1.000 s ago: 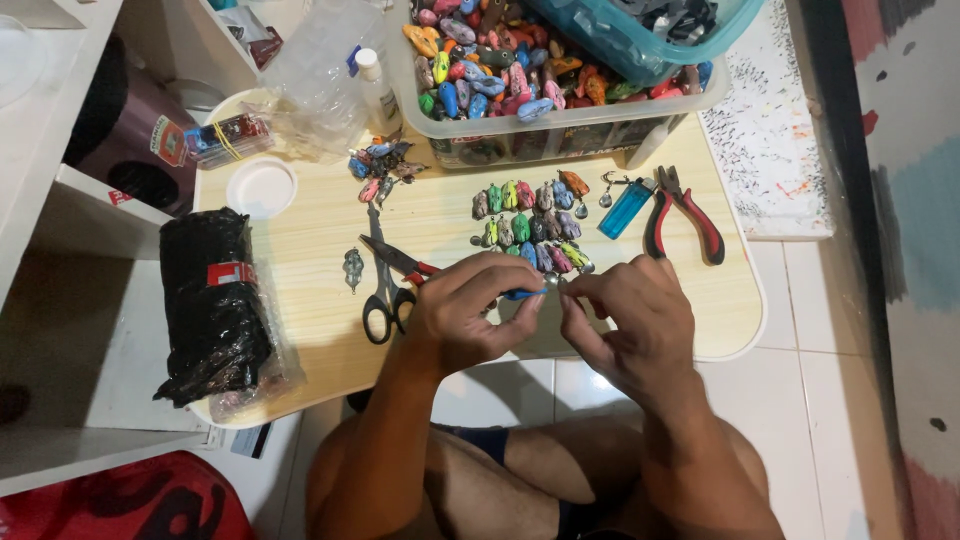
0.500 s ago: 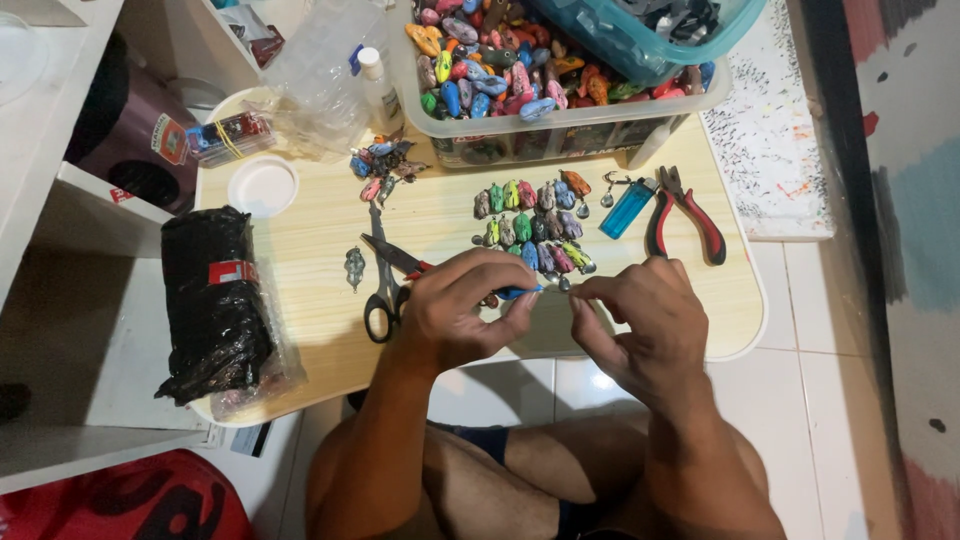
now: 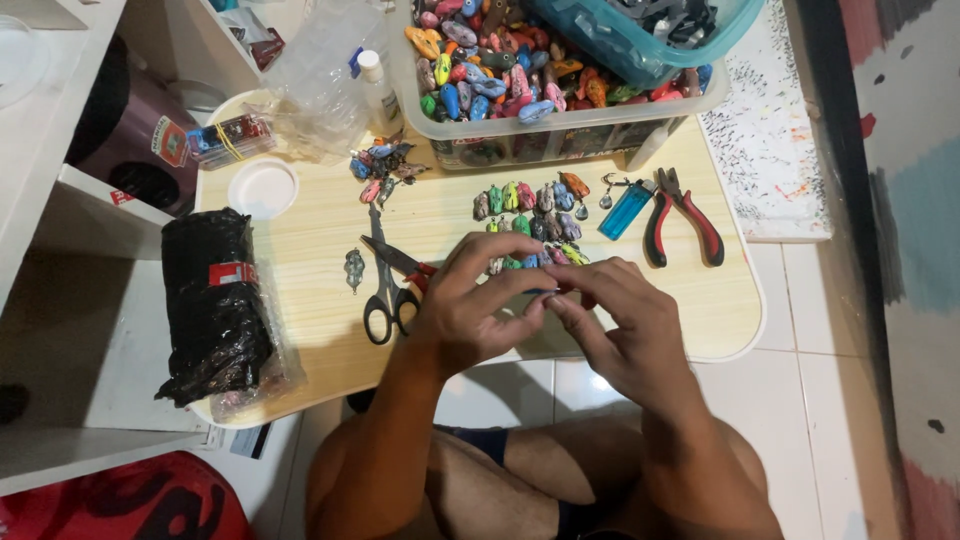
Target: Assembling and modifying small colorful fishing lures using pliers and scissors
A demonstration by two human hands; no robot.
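Left hand [image 3: 478, 312] and right hand [image 3: 625, 325] meeting fingertip to fingertip, pinching a small blue piece [image 3: 545, 292] just below the rows of lures [image 3: 530, 225]; scissors [image 3: 385, 285] left of them.

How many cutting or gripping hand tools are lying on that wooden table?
2. The black-handled scissors lie just left of the left hand; the red-handled pliers lie at the far right, beside the blue lighter. Others may be hidden under the hands.

Scissors [image 3: 385, 285] lie left of the hands [image 3: 545, 305], pliers [image 3: 685, 215] right.
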